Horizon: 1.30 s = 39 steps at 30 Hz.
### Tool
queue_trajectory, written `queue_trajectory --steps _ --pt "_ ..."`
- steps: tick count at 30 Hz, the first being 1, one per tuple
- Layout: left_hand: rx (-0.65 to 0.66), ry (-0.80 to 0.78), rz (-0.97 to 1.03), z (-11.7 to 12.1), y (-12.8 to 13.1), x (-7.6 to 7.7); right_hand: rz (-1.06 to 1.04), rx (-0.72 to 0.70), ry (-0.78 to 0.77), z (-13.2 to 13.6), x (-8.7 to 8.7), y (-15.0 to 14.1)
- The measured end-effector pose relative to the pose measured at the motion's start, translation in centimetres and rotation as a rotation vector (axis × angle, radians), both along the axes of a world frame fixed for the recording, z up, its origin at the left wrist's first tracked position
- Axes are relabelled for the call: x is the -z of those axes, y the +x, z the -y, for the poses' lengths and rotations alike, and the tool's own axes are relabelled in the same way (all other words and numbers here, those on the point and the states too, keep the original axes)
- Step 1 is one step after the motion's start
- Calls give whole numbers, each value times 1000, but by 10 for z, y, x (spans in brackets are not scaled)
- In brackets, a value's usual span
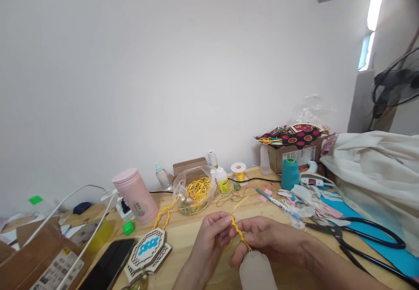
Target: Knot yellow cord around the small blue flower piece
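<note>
A yellow braided cord (pixel 240 232) runs between my two hands at the bottom middle. My left hand (pixel 212 240) is closed, pinching the cord's upper end between thumb and fingertips. A loose yellow end sticks up above that pinch. Lower down, my right hand (pixel 266 237) holds the same cord between thumb and fingers, also closed. From the cord's lower end hangs a pale beige piece with a rounded top (pixel 258 272), cut off by the frame's bottom edge. Left of my hands lie hexagonal fretwork ornaments (pixel 149 248) with a blue pattern and their own yellow cord loop (pixel 163 215).
Black-handled scissors (pixel 340 231) and a pen (pixel 278 203) lie right, near paper scraps. Behind stand a bag of yellow cord (pixel 198 189), a glue bottle (pixel 222 181), a yellow spool (pixel 239 174) and teal thread (pixel 290 174). A pink tumbler (pixel 135 196) and phone (pixel 108 264) are left.
</note>
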<state>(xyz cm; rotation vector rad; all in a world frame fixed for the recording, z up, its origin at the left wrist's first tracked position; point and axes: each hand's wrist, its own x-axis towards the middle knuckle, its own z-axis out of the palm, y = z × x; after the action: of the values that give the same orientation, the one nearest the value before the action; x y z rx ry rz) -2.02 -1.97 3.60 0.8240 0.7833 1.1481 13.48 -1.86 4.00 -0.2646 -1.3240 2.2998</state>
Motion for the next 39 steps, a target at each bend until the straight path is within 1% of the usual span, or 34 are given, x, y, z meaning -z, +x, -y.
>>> queue_trajectory --steps 6,8,10,13,15,16,17,19,22,26,29,32,33,34,35,37,39 --pt "13 18 -48 -2 -3 3 72 91 -87 -5 9 -2" --pt "0 11 -72 -4 -4 6 86 155 -94 -7 10 -3" --pt "-25 -5 -116 -6 -4 8 133 274 -98 -11 12 -5" --pt "-41 -34 -173 -8 -5 11 244 544 -77 -20 17 -6" --pt "-33 -43 -188 -9 -5 11 275 714 34 -25 19 -7" --pt "-27 -42 -196 -9 -6 12 283 760 113 -27 20 -7" --pt "-21 -35 -209 -9 -6 12 296 771 192 -27 19 -7" --pt "-2 -8 -262 -8 -6 13 347 742 310 -26 18 -9" --pt "40 32 -345 -7 -6 14 429 709 390 -21 17 -11" --pt "81 52 -360 -8 -3 16 462 782 486 -18 20 -13" --pt "74 78 -420 -10 -3 14 485 867 514 -19 21 -13" --pt "34 131 -533 -10 -11 8 510 939 471 -22 18 -10" --pt "52 136 -541 -10 -15 4 515 964 452 -23 17 -9" --pt "102 119 -510 -9 -19 0 516 985 435 -24 15 -8" --pt "144 93 -432 -8 -23 -4 513 1000 424 -24 14 -8" --pt "141 36 -171 -5 -29 -11 505 1002 410 -25 13 -7" --pt "144 -7 58 -3 -30 -14 491 977 404 -25 13 -8"
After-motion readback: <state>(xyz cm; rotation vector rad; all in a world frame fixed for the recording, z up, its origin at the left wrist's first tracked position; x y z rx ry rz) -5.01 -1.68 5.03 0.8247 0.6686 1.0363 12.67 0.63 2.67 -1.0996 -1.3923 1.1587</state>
